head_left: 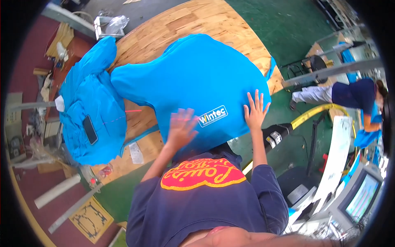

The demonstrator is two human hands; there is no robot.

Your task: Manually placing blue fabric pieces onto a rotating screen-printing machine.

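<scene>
A bright blue fabric cover [197, 76], shaped like a saddle cover with a small printed label, lies spread over the wooden table [222, 18]. My right hand [256, 112] rests flat on the cover's right side, fingers spread. Over its near left part is my left hand [181, 129], fingers stretched out and slightly smeared by motion; whether it touches the cloth I cannot tell. Neither hand grips anything. A narrow blue strap [142, 135] runs from the cover's near left edge toward a heap of more blue fabric [78, 111].
On the blue heap lies a dark phone [90, 129]. A paper slip [135, 153] sits at the table's near edge. A yellow-and-black curved bar [302, 119] stands to the right. Farther right are a co-worker [349, 94] handling blue cloth and a monitor [362, 197].
</scene>
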